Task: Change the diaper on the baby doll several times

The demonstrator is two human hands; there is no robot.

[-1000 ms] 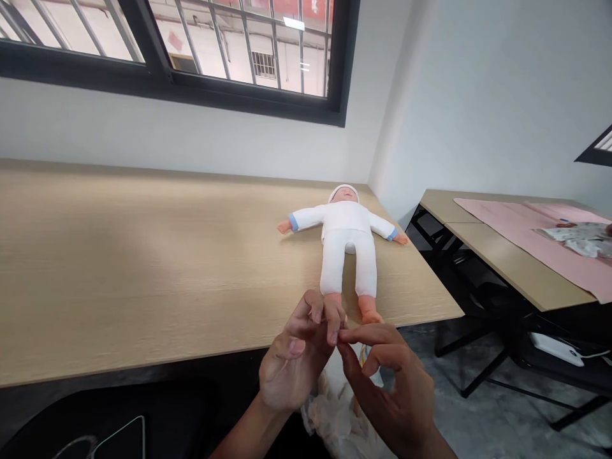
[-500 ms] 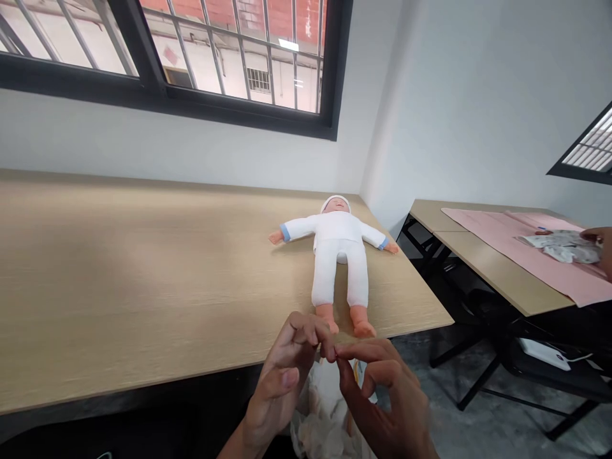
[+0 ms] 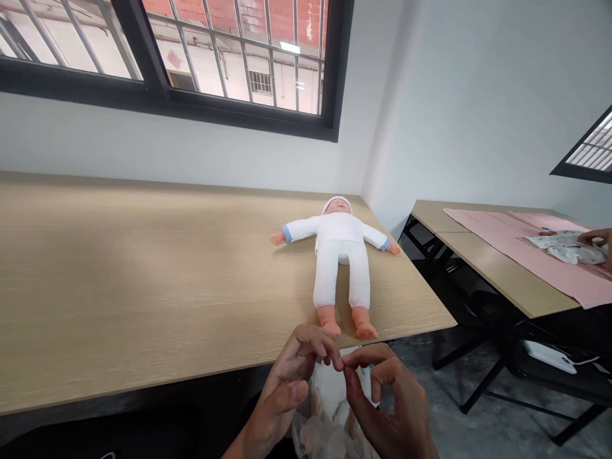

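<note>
My left hand (image 3: 297, 377) is raised in front of the table edge, fingers bent and thumb held apart, with nothing visible in it. My right hand (image 3: 389, 396) pinches thumb and index finger together at the tip of a left finger; anything between them is too small to make out. Below both hands is a translucent plastic bag (image 3: 329, 414) with pale contents, partly hidden by my fingers. Just beyond my hands a baby doll (image 3: 340, 255) lies on its back on the table, arms spread, in white clothes with blue cuffs and a white cap.
The wooden table (image 3: 157, 274) runs along the wall under a barred window (image 3: 239, 64). On the right, a second table (image 3: 497, 271) carries a pink cloth (image 3: 516, 255) and a patterned garment (image 3: 564, 245), touched by another person's hand (image 3: 600, 241). Below it, a white device (image 3: 549, 357) rests on a black chair.
Both my hands have moved slightly down in the view, still meeting at the fingertips. The other person's hand has shifted a little on the garment. The doll lies as before.
</note>
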